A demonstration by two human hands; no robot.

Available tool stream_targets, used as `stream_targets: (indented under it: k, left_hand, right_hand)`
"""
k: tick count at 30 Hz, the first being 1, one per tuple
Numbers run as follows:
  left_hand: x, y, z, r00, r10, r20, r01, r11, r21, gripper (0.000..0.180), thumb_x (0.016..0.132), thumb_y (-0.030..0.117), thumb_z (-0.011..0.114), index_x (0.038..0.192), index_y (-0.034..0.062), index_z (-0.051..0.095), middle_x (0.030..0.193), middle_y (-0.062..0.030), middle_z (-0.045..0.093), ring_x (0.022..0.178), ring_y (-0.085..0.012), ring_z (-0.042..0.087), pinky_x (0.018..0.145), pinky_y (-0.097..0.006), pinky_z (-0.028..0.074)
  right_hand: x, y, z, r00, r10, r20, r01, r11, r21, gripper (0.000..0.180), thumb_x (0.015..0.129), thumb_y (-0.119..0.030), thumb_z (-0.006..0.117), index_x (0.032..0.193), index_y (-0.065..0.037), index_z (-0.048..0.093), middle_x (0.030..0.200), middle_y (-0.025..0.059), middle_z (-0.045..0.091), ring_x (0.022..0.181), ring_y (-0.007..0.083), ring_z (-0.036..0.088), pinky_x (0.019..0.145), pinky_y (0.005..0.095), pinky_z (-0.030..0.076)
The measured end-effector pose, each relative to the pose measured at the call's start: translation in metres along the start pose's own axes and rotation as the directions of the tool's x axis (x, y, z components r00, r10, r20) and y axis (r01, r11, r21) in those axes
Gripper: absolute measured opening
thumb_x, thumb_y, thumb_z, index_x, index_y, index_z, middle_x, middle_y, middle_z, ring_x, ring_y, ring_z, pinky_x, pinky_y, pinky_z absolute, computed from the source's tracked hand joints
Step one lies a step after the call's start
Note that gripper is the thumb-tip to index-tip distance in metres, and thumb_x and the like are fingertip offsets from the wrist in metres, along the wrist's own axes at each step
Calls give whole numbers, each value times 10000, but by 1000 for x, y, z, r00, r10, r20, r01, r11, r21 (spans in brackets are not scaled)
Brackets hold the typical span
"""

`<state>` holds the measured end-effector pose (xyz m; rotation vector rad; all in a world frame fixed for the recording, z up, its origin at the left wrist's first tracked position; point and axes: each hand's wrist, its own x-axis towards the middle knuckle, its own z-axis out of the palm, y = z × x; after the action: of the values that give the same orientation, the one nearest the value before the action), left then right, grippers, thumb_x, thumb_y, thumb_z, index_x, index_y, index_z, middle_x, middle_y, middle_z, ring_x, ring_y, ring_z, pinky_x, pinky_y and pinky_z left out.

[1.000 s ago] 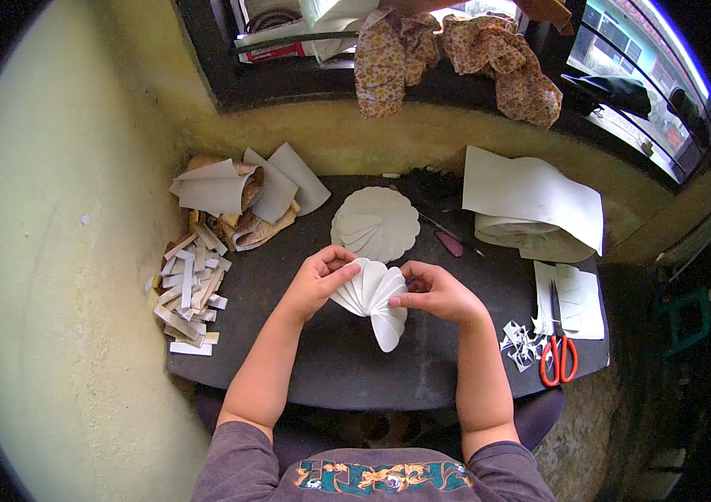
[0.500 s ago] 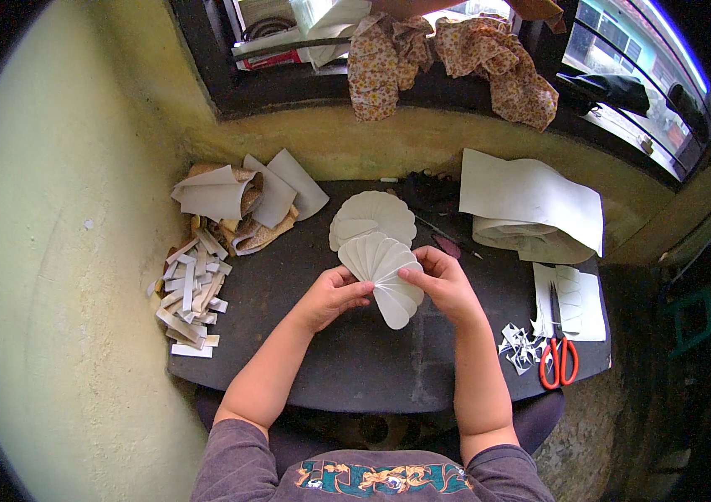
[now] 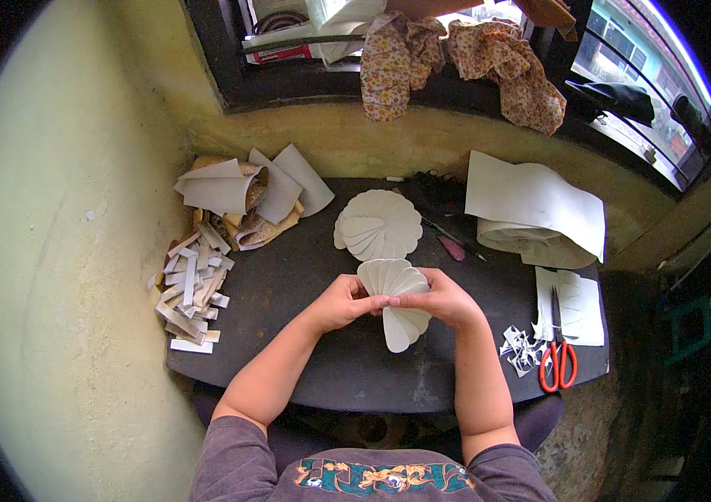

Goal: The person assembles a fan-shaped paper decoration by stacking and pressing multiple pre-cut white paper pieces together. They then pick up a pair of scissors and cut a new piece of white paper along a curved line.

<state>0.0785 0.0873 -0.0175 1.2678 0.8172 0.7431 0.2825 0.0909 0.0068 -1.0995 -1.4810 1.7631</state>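
Between my hands is a fan of white petal-shaped pieces (image 3: pixel 406 328), overlapping and spread around a common point. My left hand (image 3: pixel 345 303) pinches it at that point from the left. From the right, my right hand (image 3: pixel 445 299) grips the same spot, its thumb nearly meeting the left thumb. Some fingers of both hands are hidden behind the pieces. Just beyond lies a round, flower-like ring of similar white petal pieces (image 3: pixel 379 224), flat on the dark table (image 3: pixel 289 368).
At left lie a heap of pale strips (image 3: pixel 192 284) and folded sheets (image 3: pixel 222 184). On the right are a white roll (image 3: pixel 535 201), orange-handled scissors (image 3: pixel 558 368), white scraps (image 3: pixel 521 350) and cut sheets (image 3: pixel 591 309). A pointed tool (image 3: pixel 452 238) rests beyond my right hand.
My hands have drawn closer together and slightly nearer to me, with the fan between them. The right hand has shifted from the fan's outer petals to its gathered point. The view has shifted slightly.
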Motion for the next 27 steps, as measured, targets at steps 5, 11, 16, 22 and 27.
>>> stream_targets:
  k: [5, 11, 16, 22, 27]
  left_hand:
    - [0, 5, 1, 999, -37, -10, 37, 999, 20, 275, 812, 217, 677, 960, -8, 621, 861, -50, 645, 759, -96, 587, 698, -236, 474]
    - [6, -11, -16, 993, 3, -121, -17, 994, -108, 312, 900, 284, 545, 1065, 22, 582, 975, -57, 625, 832, -125, 598, 721, -263, 477]
    - [9, 3, -40, 842, 304, -446, -142, 922, 359, 284, 898, 238, 534, 1075, 19, 568, 955, -47, 620, 847, -147, 593, 741, -271, 470]
    - [25, 16, -35, 743, 544, -391, -32, 612, 791, 337, 808, 207, 612, 1097, 40, 565, 1087, -129, 564, 996, -241, 546, 792, -331, 470]
    - [57, -6, -78, 657, 414, -630, 136, 757, 639, 340, 811, 185, 568, 1088, -11, 572, 1072, -191, 590, 1020, -316, 558, 881, -365, 429]
  right_hand:
    - [3, 7, -5, 999, -6, -40, 5, 999, -33, 375, 710, -182, 762, 985, 27, 616, 890, 72, 651, 806, 140, 603, 749, 280, 475]
    - [4, 1, -7, 976, -40, -212, 61, 994, 95, 398, 719, -196, 749, 1012, 29, 600, 908, 85, 649, 822, 157, 606, 746, 296, 473]
    - [13, 15, -28, 882, -122, -456, 289, 903, 319, 362, 772, -169, 700, 1058, 7, 564, 949, 89, 630, 817, 180, 614, 732, 319, 488]
    - [10, 12, -40, 859, -36, -510, 344, 780, 523, 399, 771, -179, 689, 1090, 13, 546, 1000, 90, 615, 873, 201, 607, 739, 325, 483]
    - [10, 15, -45, 864, -64, -499, 382, 730, 568, 356, 774, -133, 664, 1084, -2, 549, 1010, 76, 616, 886, 197, 606, 745, 306, 482]
